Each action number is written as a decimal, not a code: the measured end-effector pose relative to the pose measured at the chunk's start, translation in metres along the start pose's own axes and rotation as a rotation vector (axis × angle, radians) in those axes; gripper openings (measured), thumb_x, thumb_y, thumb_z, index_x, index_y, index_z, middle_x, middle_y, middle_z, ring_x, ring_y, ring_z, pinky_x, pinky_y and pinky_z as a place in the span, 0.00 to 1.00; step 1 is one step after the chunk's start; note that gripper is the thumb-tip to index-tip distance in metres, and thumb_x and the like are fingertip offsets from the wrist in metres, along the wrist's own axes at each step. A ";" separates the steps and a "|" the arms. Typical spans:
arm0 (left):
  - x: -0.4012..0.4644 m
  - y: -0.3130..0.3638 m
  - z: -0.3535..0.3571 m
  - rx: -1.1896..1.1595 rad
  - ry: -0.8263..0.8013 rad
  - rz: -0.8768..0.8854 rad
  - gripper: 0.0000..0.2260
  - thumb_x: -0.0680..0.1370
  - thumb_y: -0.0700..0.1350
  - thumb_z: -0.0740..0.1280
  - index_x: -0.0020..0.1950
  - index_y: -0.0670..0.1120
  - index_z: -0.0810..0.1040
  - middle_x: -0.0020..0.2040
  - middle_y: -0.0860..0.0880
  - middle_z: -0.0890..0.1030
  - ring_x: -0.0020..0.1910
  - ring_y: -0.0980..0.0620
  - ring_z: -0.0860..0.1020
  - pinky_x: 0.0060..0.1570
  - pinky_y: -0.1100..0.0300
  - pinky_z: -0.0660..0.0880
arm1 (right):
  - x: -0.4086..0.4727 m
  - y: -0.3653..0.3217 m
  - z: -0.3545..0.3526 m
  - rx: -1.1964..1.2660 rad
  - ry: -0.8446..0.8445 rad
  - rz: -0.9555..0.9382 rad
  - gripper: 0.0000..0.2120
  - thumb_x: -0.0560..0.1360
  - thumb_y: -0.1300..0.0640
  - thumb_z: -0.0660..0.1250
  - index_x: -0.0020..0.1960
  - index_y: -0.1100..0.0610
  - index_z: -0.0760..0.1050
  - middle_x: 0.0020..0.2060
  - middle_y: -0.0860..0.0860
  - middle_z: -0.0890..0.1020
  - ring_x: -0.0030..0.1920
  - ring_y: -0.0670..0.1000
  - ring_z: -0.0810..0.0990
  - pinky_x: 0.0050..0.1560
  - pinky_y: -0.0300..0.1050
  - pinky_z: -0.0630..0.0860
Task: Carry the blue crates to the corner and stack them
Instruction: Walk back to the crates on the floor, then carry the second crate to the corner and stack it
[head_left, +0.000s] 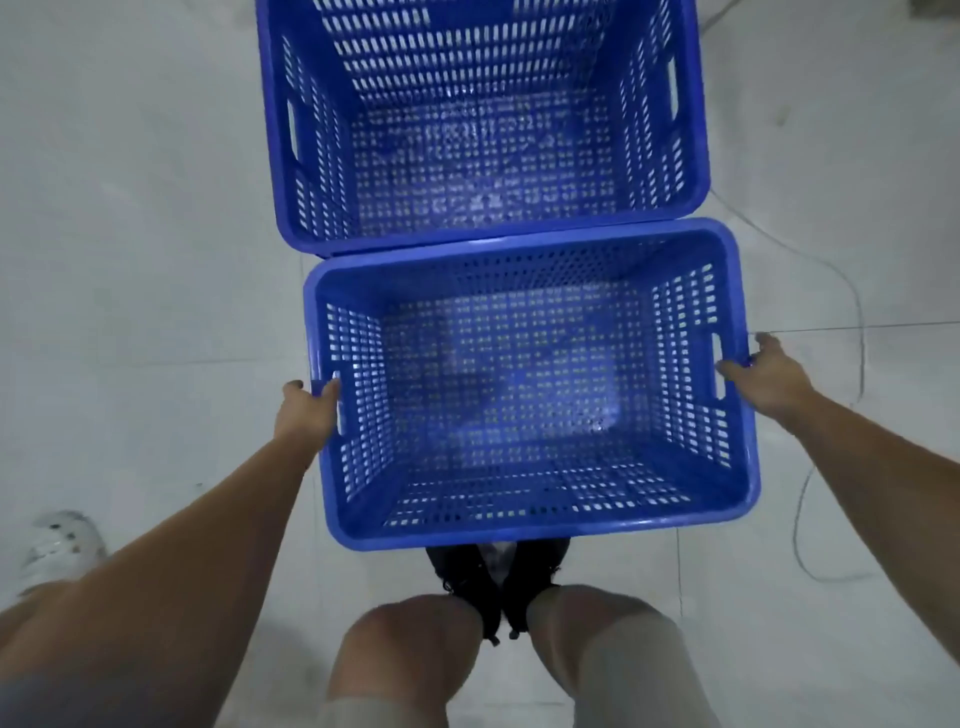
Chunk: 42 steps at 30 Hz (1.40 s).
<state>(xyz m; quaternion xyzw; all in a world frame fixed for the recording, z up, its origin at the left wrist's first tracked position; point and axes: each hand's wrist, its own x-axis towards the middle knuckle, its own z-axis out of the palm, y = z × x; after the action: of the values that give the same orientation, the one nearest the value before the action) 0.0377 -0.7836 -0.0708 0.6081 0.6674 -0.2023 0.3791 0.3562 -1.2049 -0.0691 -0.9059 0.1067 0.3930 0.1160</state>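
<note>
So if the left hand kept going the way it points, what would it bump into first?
The left hand already grips the near crate at its side handle, so that crate wall comes first.

left hand (306, 408) clenched, right hand (769, 376) clenched

Two blue plastic crates fill the middle of the frame, both open-topped, empty and upright, with perforated walls and floors and slot handles in their short sides. The near crate (530, 525) sits in the lower centre. The far crate (311, 228) lies directly above it in the frame, its near rim touching or just overlapping the near crate's far rim.
</note>
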 end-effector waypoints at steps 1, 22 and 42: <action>0.009 -0.004 0.008 -0.027 -0.010 -0.003 0.29 0.83 0.57 0.61 0.76 0.39 0.63 0.63 0.39 0.76 0.52 0.40 0.77 0.50 0.51 0.72 | 0.008 0.003 0.010 0.019 0.022 0.008 0.31 0.79 0.51 0.66 0.76 0.61 0.59 0.62 0.62 0.77 0.60 0.66 0.77 0.58 0.55 0.74; -0.051 0.001 -0.106 -0.172 0.102 0.015 0.22 0.77 0.61 0.65 0.53 0.41 0.78 0.49 0.40 0.83 0.46 0.36 0.83 0.51 0.38 0.81 | -0.095 -0.037 -0.069 0.317 0.053 0.023 0.11 0.80 0.58 0.64 0.39 0.57 0.73 0.35 0.54 0.79 0.31 0.53 0.77 0.32 0.44 0.72; -0.445 0.173 -0.461 0.359 0.424 0.524 0.14 0.84 0.44 0.59 0.66 0.41 0.76 0.52 0.37 0.83 0.52 0.38 0.82 0.50 0.51 0.78 | -0.445 -0.141 -0.460 0.097 0.317 -0.368 0.24 0.80 0.52 0.63 0.32 0.67 0.79 0.28 0.62 0.82 0.32 0.60 0.81 0.43 0.54 0.80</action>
<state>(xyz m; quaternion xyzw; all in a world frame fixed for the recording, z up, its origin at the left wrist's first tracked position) 0.0727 -0.7082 0.5875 0.8433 0.5068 -0.0819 0.1587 0.4156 -1.1605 0.5823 -0.9538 -0.0246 0.2128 0.2106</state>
